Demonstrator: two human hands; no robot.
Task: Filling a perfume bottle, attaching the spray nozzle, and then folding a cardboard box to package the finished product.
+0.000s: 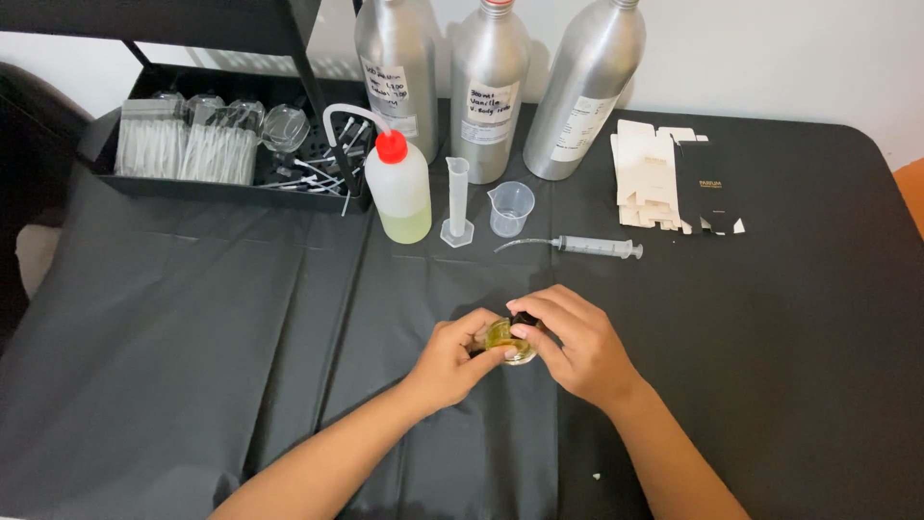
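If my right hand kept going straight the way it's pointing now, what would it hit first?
The right hand points left toward the small bottle it already grips, then the left hand right behind it. Depth is hard to judge.

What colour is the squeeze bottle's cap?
Red, on the squeeze bottle; clearest in the head view.

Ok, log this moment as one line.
left hand: holds small glass bottle | right hand: fingers on bottle top | bottle: yellowish liquid | behind: syringe, beaker
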